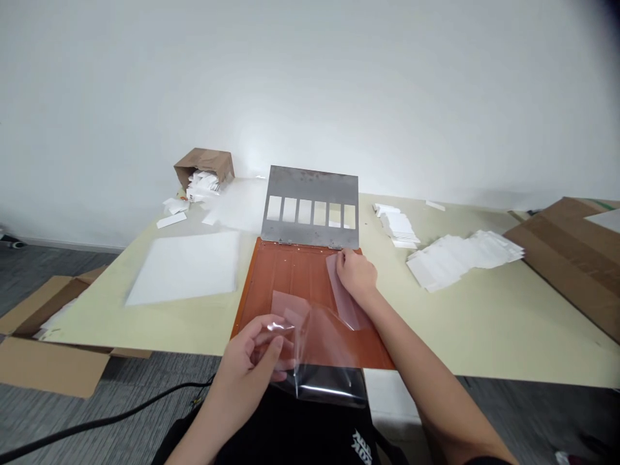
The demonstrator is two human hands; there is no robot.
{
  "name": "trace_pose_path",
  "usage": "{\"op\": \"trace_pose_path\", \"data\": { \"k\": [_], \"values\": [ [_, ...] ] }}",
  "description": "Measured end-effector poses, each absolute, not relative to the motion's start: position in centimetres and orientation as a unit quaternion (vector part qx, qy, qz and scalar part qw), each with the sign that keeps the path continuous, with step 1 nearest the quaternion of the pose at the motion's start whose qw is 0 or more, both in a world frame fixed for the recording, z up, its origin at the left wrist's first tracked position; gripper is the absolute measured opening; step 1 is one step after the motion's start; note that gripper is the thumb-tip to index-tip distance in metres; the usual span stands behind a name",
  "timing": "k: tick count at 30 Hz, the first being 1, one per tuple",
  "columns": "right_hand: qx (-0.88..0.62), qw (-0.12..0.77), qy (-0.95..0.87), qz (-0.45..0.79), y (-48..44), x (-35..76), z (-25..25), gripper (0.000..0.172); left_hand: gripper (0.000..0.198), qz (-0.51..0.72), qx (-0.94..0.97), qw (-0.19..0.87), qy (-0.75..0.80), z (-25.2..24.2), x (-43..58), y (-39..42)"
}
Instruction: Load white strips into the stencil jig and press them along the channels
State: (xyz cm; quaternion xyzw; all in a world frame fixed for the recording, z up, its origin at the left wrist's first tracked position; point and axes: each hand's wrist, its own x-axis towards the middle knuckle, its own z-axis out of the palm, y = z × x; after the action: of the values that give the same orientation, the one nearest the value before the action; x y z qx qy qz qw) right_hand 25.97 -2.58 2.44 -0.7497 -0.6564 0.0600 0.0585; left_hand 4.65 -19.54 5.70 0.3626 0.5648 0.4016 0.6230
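An orange-brown base plate (290,274) lies on the table in front of me, with a grey metal stencil lid (310,206) hinged upright at its far edge; the lid has a row of several rectangular windows. My right hand (356,274) rests on the plate's far right part, fingers pressed on a small clear plastic bag (346,297). My left hand (252,358) is at the plate's near edge, fingers closed on a stack of clear plastic bags (314,342) that hangs over the table edge.
A sheet of white paper (186,268) lies left of the plate. White cards (460,258) are spread at the right, another stack (400,226) behind. A tipped cardboard box (203,165) spills cards at the back left. Flat cardboard (571,252) lies far right, an open box (43,336) on the floor left.
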Motion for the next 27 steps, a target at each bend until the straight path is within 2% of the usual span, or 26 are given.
{"op": "trace_pose_path", "data": {
  "k": [7, 13, 16, 27],
  "values": [
    [-0.759, 0.034, -0.649, 0.037, -2.2, 26.0, 1.8, 0.039, 0.054, 0.466, 0.328, 0.570, 0.592, 6.5, -0.2, -18.2],
    [-0.756, 0.031, -0.653, 0.027, -2.3, 26.1, 1.6, 0.038, 0.037, 0.669, 0.256, 0.354, 0.601, 7.4, -3.9, -13.8],
    [-0.754, 0.032, -0.656, 0.022, -2.3, 26.2, 1.5, 0.038, 0.029, 0.717, 0.216, 0.277, 0.603, 7.6, -4.9, -10.3],
    [-0.697, 0.059, -0.714, 0.033, -2.7, 26.9, 1.6, 0.029, 0.032, 0.696, 0.257, 0.294, 0.602, 5.3, -4.9, 3.7]
  ]
}}
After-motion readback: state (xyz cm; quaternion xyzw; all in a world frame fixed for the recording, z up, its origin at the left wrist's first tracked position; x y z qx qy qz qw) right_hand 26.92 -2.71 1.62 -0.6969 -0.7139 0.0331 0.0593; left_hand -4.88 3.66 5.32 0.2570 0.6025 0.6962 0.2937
